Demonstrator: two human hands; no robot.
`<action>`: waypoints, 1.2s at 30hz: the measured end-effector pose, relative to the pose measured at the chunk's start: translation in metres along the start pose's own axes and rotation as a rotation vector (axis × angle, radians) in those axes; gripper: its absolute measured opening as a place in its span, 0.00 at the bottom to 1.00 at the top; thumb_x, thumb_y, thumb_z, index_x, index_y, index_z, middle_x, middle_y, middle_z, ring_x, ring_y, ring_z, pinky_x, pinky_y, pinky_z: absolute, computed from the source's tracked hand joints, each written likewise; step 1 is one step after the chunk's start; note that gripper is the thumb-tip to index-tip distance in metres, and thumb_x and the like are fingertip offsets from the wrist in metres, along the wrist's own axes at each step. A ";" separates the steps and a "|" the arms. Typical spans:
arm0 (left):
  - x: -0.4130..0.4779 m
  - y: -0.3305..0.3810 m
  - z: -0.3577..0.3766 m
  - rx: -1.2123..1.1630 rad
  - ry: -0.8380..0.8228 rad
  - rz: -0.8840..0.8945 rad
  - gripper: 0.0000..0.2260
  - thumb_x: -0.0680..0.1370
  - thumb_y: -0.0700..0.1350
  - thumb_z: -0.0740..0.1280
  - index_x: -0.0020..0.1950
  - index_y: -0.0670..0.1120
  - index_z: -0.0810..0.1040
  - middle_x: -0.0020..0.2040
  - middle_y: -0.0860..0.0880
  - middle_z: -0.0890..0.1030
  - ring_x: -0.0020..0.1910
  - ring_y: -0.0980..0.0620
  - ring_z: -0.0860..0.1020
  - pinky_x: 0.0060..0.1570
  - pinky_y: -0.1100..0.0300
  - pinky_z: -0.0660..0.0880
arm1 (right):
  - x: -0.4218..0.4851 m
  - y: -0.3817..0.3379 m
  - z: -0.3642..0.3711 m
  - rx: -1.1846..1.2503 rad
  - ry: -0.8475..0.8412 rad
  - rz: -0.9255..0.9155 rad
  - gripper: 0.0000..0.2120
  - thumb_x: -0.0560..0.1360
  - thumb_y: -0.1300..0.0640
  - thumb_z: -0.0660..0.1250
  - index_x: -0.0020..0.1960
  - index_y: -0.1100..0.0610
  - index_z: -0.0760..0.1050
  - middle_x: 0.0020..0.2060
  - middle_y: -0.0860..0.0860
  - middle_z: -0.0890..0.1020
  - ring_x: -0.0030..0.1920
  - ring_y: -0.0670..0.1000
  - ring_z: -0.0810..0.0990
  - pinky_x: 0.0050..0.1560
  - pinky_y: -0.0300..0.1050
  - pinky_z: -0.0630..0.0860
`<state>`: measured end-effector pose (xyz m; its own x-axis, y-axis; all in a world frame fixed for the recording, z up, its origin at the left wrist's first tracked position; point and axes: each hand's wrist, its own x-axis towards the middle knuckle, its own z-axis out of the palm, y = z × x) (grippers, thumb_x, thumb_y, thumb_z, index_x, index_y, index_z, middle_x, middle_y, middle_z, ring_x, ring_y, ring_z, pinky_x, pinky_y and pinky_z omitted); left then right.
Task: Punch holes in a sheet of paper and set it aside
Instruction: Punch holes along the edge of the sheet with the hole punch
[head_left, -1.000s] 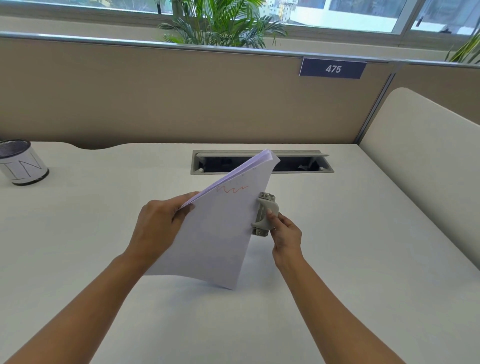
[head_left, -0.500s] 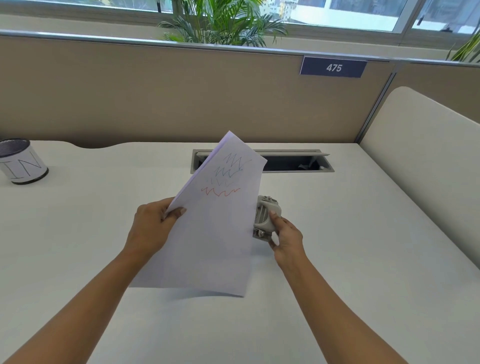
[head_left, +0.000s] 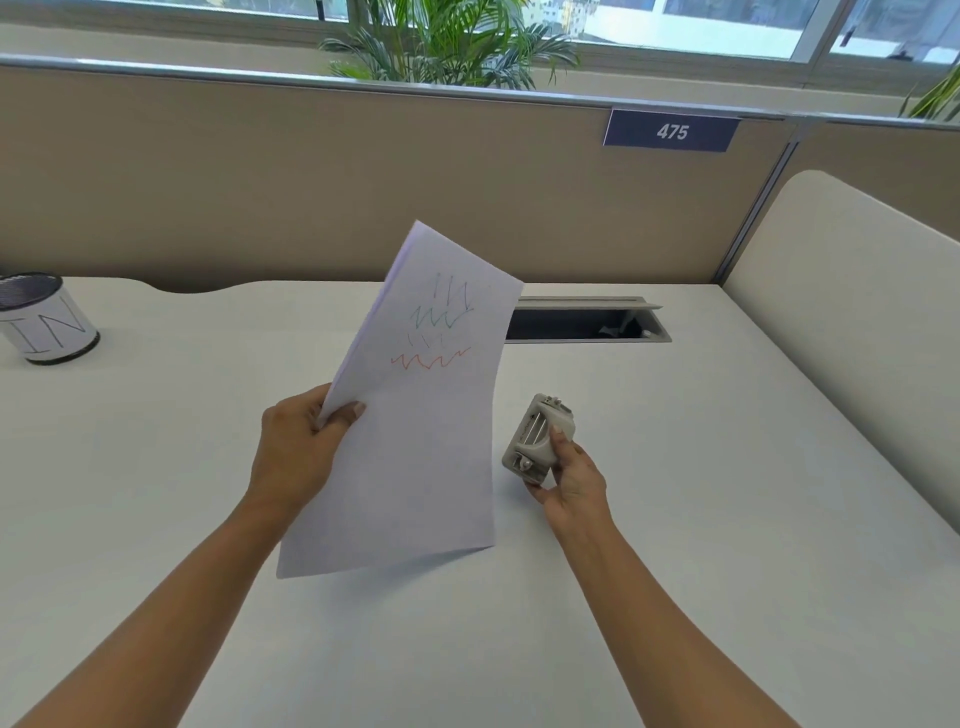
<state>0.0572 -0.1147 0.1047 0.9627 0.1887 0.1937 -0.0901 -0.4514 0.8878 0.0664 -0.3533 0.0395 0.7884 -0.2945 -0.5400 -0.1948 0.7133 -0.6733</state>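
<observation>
A white sheet of paper (head_left: 421, 441) with green and red scribbles is held up tilted above the desk, pinched at its left edge by my left hand (head_left: 296, 452). To its right, my right hand (head_left: 571, 480) grips a small grey hole punch (head_left: 537, 439), lifted off the desk with its slot side facing the sheet. A small gap separates the punch from the paper's right edge; they do not touch.
A white desk (head_left: 675, 519) runs under both arms. A mesh cup marked "IN" (head_left: 44, 325) stands far left. An open cable tray (head_left: 587, 322) lies behind the paper. Beige partition walls close the back and right, with a plate reading 475 (head_left: 671, 131).
The sheet has swung upright and leftward, coming out of the punch. The punch, earlier against the paper's right edge, now sits apart from it in my right hand.
</observation>
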 end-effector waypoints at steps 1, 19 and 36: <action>-0.001 0.001 0.000 -0.033 0.001 -0.014 0.06 0.76 0.42 0.67 0.40 0.51 0.79 0.34 0.55 0.79 0.29 0.59 0.76 0.28 0.67 0.72 | 0.000 0.001 0.000 0.012 -0.007 0.004 0.05 0.74 0.60 0.67 0.40 0.57 0.72 0.39 0.52 0.78 0.38 0.48 0.76 0.44 0.51 0.73; -0.005 0.007 -0.001 -0.227 0.005 -0.111 0.06 0.76 0.42 0.67 0.45 0.53 0.79 0.40 0.55 0.81 0.37 0.52 0.80 0.36 0.62 0.73 | 0.001 0.002 -0.006 0.006 -0.005 -0.017 0.06 0.74 0.60 0.67 0.41 0.58 0.72 0.39 0.53 0.78 0.38 0.49 0.77 0.40 0.48 0.74; -0.004 0.000 0.004 -0.260 -0.002 -0.153 0.05 0.76 0.41 0.67 0.46 0.52 0.79 0.41 0.55 0.82 0.38 0.52 0.80 0.37 0.62 0.74 | -0.002 0.010 -0.003 -0.067 -0.058 -0.037 0.05 0.74 0.60 0.67 0.41 0.58 0.72 0.39 0.53 0.79 0.39 0.50 0.78 0.40 0.49 0.76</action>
<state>0.0548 -0.1189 0.1019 0.9706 0.2356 0.0493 -0.0064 -0.1792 0.9838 0.0614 -0.3475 0.0328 0.8279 -0.2815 -0.4852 -0.2016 0.6579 -0.7257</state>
